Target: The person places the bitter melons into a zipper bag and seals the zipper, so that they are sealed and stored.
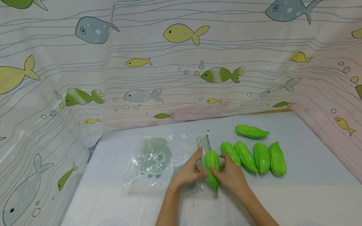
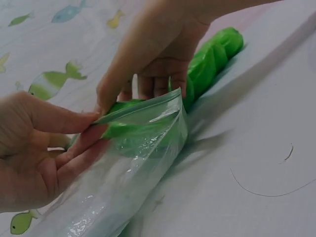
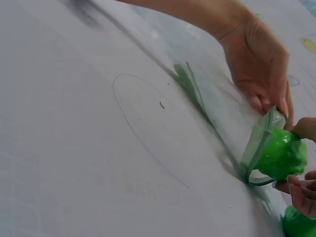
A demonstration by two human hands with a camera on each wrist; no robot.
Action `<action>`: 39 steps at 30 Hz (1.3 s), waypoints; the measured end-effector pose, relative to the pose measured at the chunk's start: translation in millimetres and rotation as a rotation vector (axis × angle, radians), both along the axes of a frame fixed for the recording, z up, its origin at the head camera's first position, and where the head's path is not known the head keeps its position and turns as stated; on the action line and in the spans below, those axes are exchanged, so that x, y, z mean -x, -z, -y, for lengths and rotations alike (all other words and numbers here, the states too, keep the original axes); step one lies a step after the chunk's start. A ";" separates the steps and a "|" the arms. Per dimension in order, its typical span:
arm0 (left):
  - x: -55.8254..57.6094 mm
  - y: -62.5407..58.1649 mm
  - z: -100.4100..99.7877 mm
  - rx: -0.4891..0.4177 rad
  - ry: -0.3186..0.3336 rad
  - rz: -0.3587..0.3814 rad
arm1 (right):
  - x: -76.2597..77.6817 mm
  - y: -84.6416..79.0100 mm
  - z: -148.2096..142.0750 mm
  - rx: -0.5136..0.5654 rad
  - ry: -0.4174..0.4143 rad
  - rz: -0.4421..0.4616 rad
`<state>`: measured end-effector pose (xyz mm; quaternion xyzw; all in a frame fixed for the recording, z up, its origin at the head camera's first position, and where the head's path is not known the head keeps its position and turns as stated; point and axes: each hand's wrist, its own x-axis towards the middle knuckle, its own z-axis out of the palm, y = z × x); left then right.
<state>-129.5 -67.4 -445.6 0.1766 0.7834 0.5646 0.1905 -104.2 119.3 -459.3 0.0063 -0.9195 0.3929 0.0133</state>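
Observation:
A glossy green ridged gourd (image 1: 212, 164) with a pointed end lies at the mouth of a clear zip bag (image 1: 133, 185) printed with a pale green cartoon figure. My left hand (image 1: 188, 172) pinches the bag's rim between thumb and fingers. The gourd is gripped by my right hand (image 1: 232, 177), thumb on top and fingers along its far side. Through the clear plastic in the left wrist view, one end of the gourd (image 2: 123, 131) shows inside the bag (image 2: 143, 158). The right wrist view shows the bag's edge (image 3: 256, 140) around part of the gourd (image 3: 284, 155).
Right of my hands, several similar gourds (image 1: 261, 158) lie side by side on the white tabletop (image 1: 305, 179). Another gourd (image 1: 251, 131) lies crosswise behind them. A fish-patterned curtain (image 1: 181, 84) stands around the back and sides.

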 end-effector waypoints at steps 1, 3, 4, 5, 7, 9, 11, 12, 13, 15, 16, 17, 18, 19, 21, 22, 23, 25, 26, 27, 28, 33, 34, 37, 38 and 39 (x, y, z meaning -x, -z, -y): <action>-0.2 -0.4 -0.3 0.007 0.004 0.002 | 0.0 -0.1 -0.1 0.012 0.003 -0.002; -0.9 -1.7 -1.0 0.010 0.009 0.001 | 0.1 0.4 -0.1 0.028 0.004 -0.004; -1.4 -2.4 -1.3 0.004 0.009 0.001 | 0.0 0.9 -0.1 0.031 0.001 -0.004; -1.7 -3.4 -1.7 -0.009 0.011 0.001 | -0.1 1.6 -0.1 0.031 -0.006 -0.001; -2.5 -5.4 -2.4 -0.043 0.013 0.000 | -0.6 2.2 0.3 0.029 -0.021 -0.002; -3.2 -6.7 -3.4 -0.077 0.015 -0.003 | -0.9 2.9 1.1 0.022 -0.034 -0.010; -3.3 -6.8 -4.2 -0.096 0.014 0.000 | -1.4 2.7 1.9 0.031 -0.042 -0.017; -3.4 -6.6 -4.5 -0.100 0.011 0.003 | -1.6 2.2 2.3 0.036 -0.041 -0.021; -3.5 -6.7 -4.7 -0.101 0.008 0.007 | -1.7 2.1 2.8 0.042 -0.040 -0.023; -3.5 -6.1 -4.8 -0.104 0.002 0.016 | -2.0 1.5 3.4 0.052 -0.042 -0.026; -3.5 -5.9 -4.7 -0.101 0.000 0.021 | -2.2 1.0 3.6 0.060 -0.046 -0.021; -3.5 -5.9 -4.5 -0.101 -0.006 0.028 | -2.6 0.3 3.8 0.069 -0.049 -0.014; -3.6 -6.1 -4.4 -0.103 -0.016 0.034 | -2.9 -0.5 3.9 0.080 -0.054 -0.003; -3.5 -6.1 -4.1 -0.108 -0.026 0.038 | -3.4 -1.4 3.9 0.100 -0.063 0.013; -3.6 -6.4 -3.7 -0.113 -0.043 0.051 | -4.7 -3.4 3.7 0.141 -0.091 0.052; -3.5 -6.4 -3.6 -0.114 -0.051 0.055 | -5.2 -4.1 3.6 0.160 -0.107 0.073; -3.6 -6.9 -3.5 -0.118 -0.058 0.059 | -5.8 -4.9 3.6 0.178 -0.122 0.094; -3.7 -7.6 -3.7 -0.121 -0.060 0.061 | -6.6 -5.8 3.4 0.198 -0.154 0.127; -3.9 -8.2 -3.9 -0.118 -0.059 0.063 | -6.9 -5.9 3.3 0.199 -0.166 0.136; -4.0 -8.4 -4.2 -0.119 -0.058 0.063 | -7.2 -6.1 3.1 0.200 -0.173 0.143; -4.1 -8.7 -4.4 -0.120 -0.058 0.064 | -7.5 -6.2 2.9 0.202 -0.175 0.148; -4.5 -9.1 -4.9 -0.125 -0.067 0.062 | -8.2 -6.3 0.7 0.211 -0.192 0.148; -4.4 -9.0 -4.9 -0.124 -0.067 0.060 | -8.2 -6.4 0.3 0.212 -0.203 0.149; -3.9 -8.2 -4.7 -0.121 -0.067 0.059 | -7.3 -5.7 -0.5 0.209 -0.245 0.146; -3.7 -7.8 -4.8 -0.119 -0.066 0.060 | -6.9 -5.3 -0.7 0.206 -0.260 0.143; -3.6 -7.5 -4.7 -0.116 -0.064 0.059 | -6.5 -4.8 -1.0 0.199 -0.275 0.139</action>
